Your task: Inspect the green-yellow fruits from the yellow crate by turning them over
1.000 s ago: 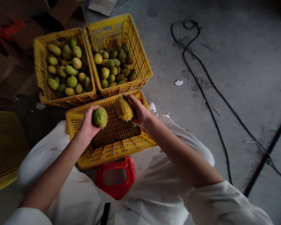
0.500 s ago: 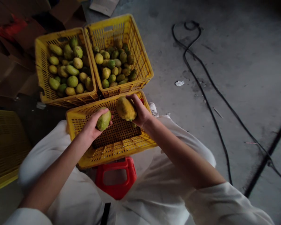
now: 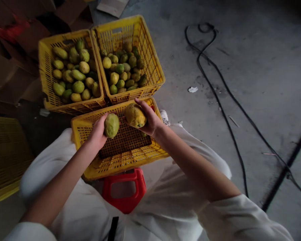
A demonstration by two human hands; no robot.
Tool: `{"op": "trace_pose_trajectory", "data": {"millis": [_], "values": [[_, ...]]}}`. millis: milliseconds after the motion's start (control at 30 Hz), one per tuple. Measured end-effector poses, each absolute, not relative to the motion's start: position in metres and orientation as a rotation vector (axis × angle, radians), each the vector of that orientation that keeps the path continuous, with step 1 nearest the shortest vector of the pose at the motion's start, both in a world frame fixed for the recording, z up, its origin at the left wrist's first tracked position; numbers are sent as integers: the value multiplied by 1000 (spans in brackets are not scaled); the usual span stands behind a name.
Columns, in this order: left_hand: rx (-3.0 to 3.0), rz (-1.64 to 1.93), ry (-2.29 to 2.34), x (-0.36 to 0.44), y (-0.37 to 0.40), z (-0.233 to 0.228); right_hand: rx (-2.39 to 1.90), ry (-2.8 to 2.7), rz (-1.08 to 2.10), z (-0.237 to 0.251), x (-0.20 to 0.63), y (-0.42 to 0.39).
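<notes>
My left hand point(image 3: 98, 133) grips a green fruit point(image 3: 111, 125) above the near yellow crate point(image 3: 120, 157), which rests between my knees. Just to its right, my right hand point(image 3: 149, 119) holds a larger yellow fruit point(image 3: 135, 115) over the same crate. The two fruits are close together but apart. The near crate's floor looks almost bare; a small fruit shows under my right wrist.
Two more yellow crates stand beyond, the left one point(image 3: 46, 83) and the right one point(image 3: 150, 57), both holding several green and yellow fruits. A red stool point(image 3: 124, 190) sits under me. Another yellow crate point(image 3: 5, 157) is at the left. Black cables point(image 3: 215, 93) run across the concrete floor.
My left hand has turned the green fruit and moved it slightly right, toward the yellow fruit. My right hand has rotated the yellow fruit in place.
</notes>
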State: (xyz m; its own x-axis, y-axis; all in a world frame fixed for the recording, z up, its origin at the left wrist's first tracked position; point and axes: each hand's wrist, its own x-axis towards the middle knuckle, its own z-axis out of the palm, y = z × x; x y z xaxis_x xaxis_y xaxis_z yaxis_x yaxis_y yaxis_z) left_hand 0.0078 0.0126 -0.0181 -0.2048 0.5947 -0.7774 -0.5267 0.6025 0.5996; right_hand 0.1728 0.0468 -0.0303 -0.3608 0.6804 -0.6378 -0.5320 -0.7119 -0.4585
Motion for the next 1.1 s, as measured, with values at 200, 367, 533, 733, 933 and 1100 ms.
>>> {"op": "trace_pose_trajectory", "data": {"millis": [200,367,533,733,933,1100], "values": [[-1,901,1413,7,14,-9,-1121,-183,2196,-29,173,48],[8,884,1394,5,12,-10,-1168,-156,2167,-23,172,47],[87,951,1405,3,9,-20,-1221,13,2092,-16,168,50],[55,989,1476,2,8,-24,-1259,101,2077,-13,167,53],[58,978,1556,9,13,-23,-1254,0,2126,-22,173,52],[29,948,1553,12,14,-17,-1242,-16,2125,-24,175,52]]}}
